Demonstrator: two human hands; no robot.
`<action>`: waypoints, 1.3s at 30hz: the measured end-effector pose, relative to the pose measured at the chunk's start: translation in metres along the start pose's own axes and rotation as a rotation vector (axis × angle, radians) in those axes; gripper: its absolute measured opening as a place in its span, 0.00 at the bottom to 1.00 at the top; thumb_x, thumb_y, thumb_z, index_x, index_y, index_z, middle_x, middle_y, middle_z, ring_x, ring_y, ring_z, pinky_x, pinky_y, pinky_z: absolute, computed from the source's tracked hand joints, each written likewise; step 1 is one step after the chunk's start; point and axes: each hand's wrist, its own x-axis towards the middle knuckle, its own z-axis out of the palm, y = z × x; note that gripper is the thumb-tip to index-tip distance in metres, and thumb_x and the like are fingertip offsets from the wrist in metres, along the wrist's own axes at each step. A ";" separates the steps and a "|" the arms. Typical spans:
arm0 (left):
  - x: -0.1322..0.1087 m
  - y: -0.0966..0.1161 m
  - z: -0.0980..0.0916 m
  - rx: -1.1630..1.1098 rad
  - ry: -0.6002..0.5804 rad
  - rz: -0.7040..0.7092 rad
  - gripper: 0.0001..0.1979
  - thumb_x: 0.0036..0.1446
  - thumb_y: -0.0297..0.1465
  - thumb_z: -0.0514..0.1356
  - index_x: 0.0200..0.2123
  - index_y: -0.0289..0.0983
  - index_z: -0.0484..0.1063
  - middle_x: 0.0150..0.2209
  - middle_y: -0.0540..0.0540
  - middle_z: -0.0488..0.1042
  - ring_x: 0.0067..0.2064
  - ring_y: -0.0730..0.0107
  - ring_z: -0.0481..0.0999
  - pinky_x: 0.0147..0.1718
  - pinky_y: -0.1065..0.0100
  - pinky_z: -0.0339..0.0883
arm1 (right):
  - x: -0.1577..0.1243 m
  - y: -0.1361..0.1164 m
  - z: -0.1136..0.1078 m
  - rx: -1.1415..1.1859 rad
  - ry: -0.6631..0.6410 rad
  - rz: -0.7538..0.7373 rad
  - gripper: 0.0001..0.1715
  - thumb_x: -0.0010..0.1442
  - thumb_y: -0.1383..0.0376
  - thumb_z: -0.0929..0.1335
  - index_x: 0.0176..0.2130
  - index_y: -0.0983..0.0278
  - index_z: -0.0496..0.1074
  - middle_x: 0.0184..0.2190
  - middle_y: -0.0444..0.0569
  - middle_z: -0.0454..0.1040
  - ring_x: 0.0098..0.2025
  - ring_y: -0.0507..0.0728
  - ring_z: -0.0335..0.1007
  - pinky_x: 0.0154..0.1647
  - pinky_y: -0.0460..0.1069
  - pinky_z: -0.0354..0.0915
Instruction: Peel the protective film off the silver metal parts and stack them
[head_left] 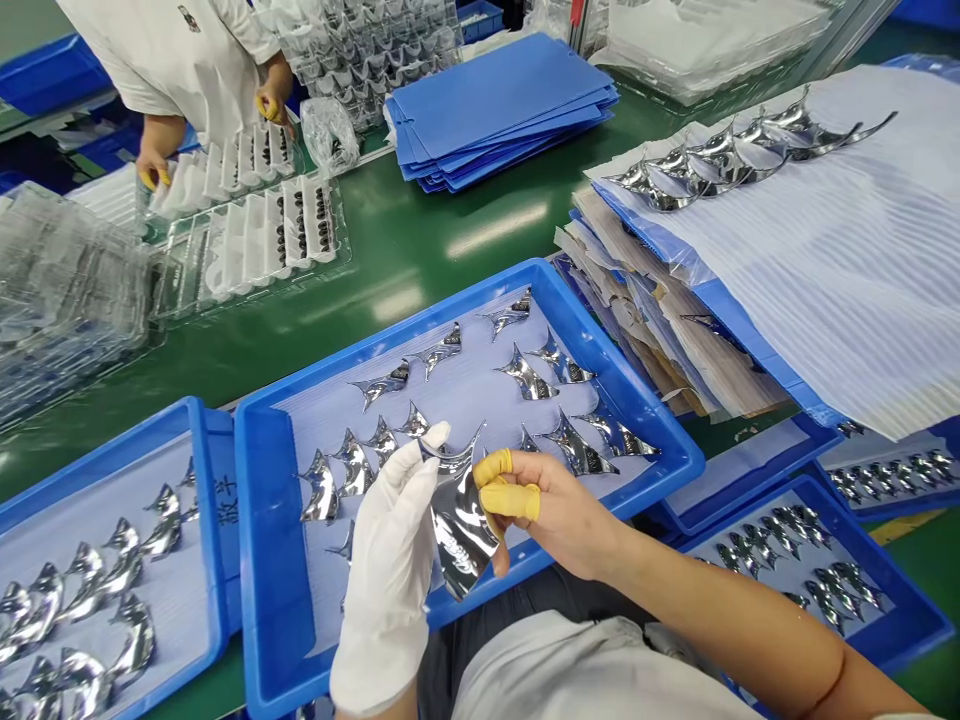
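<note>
My left hand (390, 560), in a white glove, and my right hand (547, 515), with yellow finger cots on two fingers, both grip one shiny chrome curved part (459, 520) above the near edge of the middle blue tray (259, 480). The left thumb presses the part's upper edge. The right fingers pinch its right side. Several more chrome parts (525, 375) lie spread on white foam in that tray.
A blue tray (214, 600) of chrome parts sits at left, two more (911, 625) at right. Stacked foam sheets (847, 260) carry parts at upper right. Blue boards (495, 105) lie beyond. Another person's hands (154, 165) work at clear blister trays (255, 235).
</note>
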 end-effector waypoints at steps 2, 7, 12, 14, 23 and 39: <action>0.000 0.003 0.002 0.003 0.016 0.000 0.13 0.54 0.40 0.66 0.42 0.44 0.80 0.48 0.46 0.80 0.50 0.57 0.79 0.50 0.61 0.73 | 0.000 0.001 -0.001 0.012 0.006 -0.002 0.06 0.55 0.66 0.70 0.33 0.66 0.69 0.19 0.37 0.70 0.17 0.49 0.71 0.25 0.44 0.60; -0.002 0.007 0.006 -0.026 0.039 -0.020 0.13 0.52 0.40 0.67 0.41 0.45 0.80 0.46 0.46 0.81 0.50 0.55 0.78 0.49 0.59 0.73 | 0.000 0.000 0.000 0.008 0.028 -0.008 0.07 0.55 0.65 0.70 0.33 0.66 0.69 0.19 0.37 0.70 0.17 0.48 0.71 0.27 0.45 0.61; 0.001 0.002 0.010 -0.042 0.034 0.020 0.13 0.52 0.39 0.67 0.42 0.43 0.80 0.48 0.46 0.80 0.56 0.54 0.74 0.54 0.57 0.69 | -0.001 -0.004 0.000 0.016 0.030 0.021 0.08 0.54 0.65 0.70 0.32 0.66 0.68 0.20 0.37 0.69 0.17 0.48 0.70 0.28 0.45 0.62; 0.002 -0.002 0.008 -0.037 0.035 0.072 0.13 0.51 0.39 0.68 0.40 0.43 0.80 0.48 0.45 0.80 0.57 0.53 0.73 0.56 0.56 0.67 | -0.001 -0.005 -0.001 0.022 0.030 0.013 0.07 0.53 0.65 0.70 0.31 0.66 0.68 0.20 0.37 0.69 0.16 0.48 0.70 0.26 0.45 0.62; 0.005 -0.017 0.003 0.026 0.024 0.090 0.16 0.61 0.37 0.61 0.50 0.38 0.72 0.54 0.41 0.72 0.53 0.56 0.73 0.50 0.51 0.70 | 0.001 -0.003 -0.007 0.066 0.039 -0.007 0.10 0.49 0.64 0.72 0.31 0.66 0.70 0.19 0.38 0.69 0.16 0.50 0.70 0.20 0.44 0.63; 0.006 -0.012 0.022 -0.044 -0.073 -0.070 0.17 0.63 0.37 0.59 0.53 0.37 0.70 0.53 0.41 0.71 0.49 0.59 0.74 0.45 0.54 0.72 | -0.004 -0.005 -0.007 -0.082 0.152 -0.080 0.17 0.51 0.56 0.75 0.32 0.66 0.72 0.21 0.38 0.67 0.17 0.48 0.67 0.20 0.44 0.59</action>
